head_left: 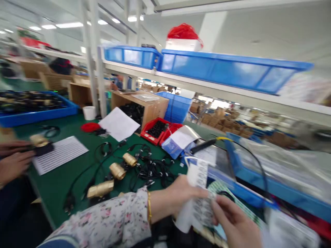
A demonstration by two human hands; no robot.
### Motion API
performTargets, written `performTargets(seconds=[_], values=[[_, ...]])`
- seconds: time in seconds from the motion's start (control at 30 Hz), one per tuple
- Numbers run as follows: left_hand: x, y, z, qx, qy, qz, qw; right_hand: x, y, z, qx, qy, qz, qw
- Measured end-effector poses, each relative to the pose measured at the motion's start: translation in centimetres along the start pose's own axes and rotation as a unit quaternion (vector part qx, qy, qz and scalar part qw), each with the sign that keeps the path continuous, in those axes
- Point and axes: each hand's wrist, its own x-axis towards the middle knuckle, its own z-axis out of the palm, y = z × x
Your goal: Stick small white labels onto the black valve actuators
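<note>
Two hands are working a label sheet (pixel 199 203) at the lower middle of the frame: the left hand (pixel 181 194) is closing around its left edge, and the right hand (pixel 232 224) is pinching its lower right between thumb and fingers. It is bending between them, so it looks thin, light, floppy and easily creased; holding it by the edges seems safest. Beyond, brass fittings (pixel 117 170) and black cables (pixel 152 168) are lying on the green desk (pixel 59 179). At far left, another person's hands (pixel 12 158) are holding a brass part. Blue bins (pixel 227 69) are sitting on the shelf above.
</note>
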Motion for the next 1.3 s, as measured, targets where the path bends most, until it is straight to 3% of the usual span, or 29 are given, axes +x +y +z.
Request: performTargets(seconds=[0.13,0.23,0.5,0.67,0.87,1.1,1.3], values=[[0.0,0.1,-0.2,0.018,-0.055,-0.054,0.997,-0.2,-1.1,0.8,0.041,-0.035,-0.022,0.998],[0.5,0.0,-0.3,0.063,-0.043,-0.080,0.994,0.0,-1.1,0.6,0.069,-0.026,-0.024,0.997],[0.7,-0.4,0.4,0.112,-0.075,-0.072,0.988,-0.4,-1.5,0.0,0.110,-0.015,0.010,0.994],[0.9,-0.6,0.8,0.114,-0.054,-0.066,0.990,-0.3,-1.5,0.0,0.107,0.030,-0.011,0.994],[1.1,-0.9,0.9,0.132,-0.008,-0.017,0.991,-0.5,-1.2,-0.2,0.125,0.003,-0.039,0.991],[0.7,-0.3,1.6,0.111,0.009,-0.026,0.993,0.2,-0.7,0.4,0.112,0.076,-0.052,0.989],[0.8,-0.5,1.2,0.103,0.015,-0.030,0.994,0.1,-1.0,0.4,0.170,0.051,-0.031,0.984]])
